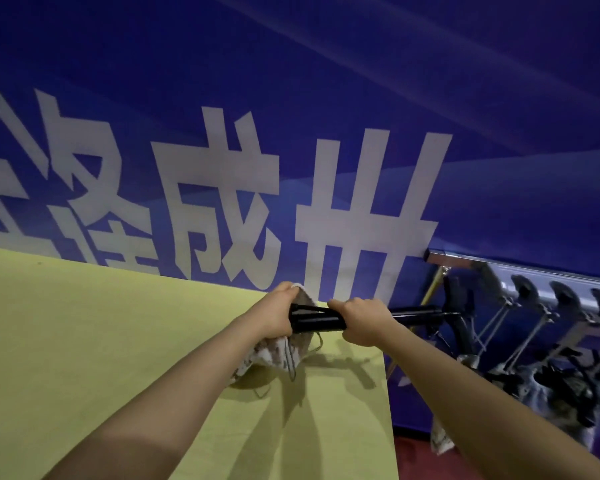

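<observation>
Table (84, 341) fills the lower left, yellow-green top, flat & plain. Far edge runs from 9 o'clock in to centre, tight vs the blue banner wall (326, 81); right edge drops toward 5 o'clock. Tiny dark speck (39, 263) on top near the far edge, 9 o'clock. At centre, camo pouch (257, 368): its bottom end & thin cord (262, 393) look to touch the top, can't confirm. Past the right edge, 5 o'clock, strip of red floor (413, 455) w/ a camo rag (442, 441) on it.
</observation>
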